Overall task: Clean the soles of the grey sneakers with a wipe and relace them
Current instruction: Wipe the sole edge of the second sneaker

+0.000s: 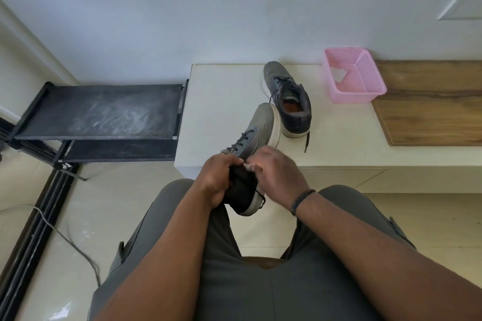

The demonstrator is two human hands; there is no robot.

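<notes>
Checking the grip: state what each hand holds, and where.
Left hand grips the grey sneaker at its collar; right hand is at its ankle opening, hold unclear.

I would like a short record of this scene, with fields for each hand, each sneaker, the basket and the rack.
left hand: grips the held sneaker at its heel
right hand: at the held sneaker's collar, fingers blurred
held sneaker: tilted on its side, toe on the bench
second sneaker: upright on the bench, one lace trailing
basket: pink, holds a crumpled wipe
rack: black, dusty
</notes>
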